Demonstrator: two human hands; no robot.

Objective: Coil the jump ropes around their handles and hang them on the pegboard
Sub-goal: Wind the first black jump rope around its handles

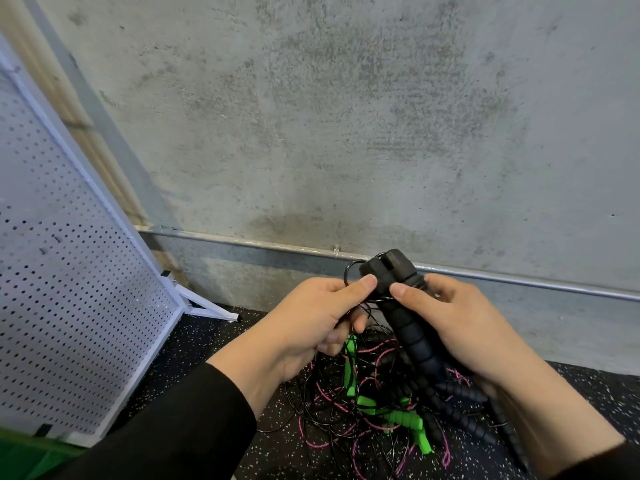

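Black ribbed handles held upright, gripped by right hand; thumb at cap. Left hand pinches thin black cord looped beside cap. Below, near: tangled ropes, pink cord, green handles, on speckled floor. White pegboard stands left, against concrete wall.

Soft even daylight, sharp focus, wide-angle edge bending.

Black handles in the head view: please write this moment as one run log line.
stage: coiling | left hand: pinches thin black cord | right hand: grips black handles | pegboard: nothing hung in view
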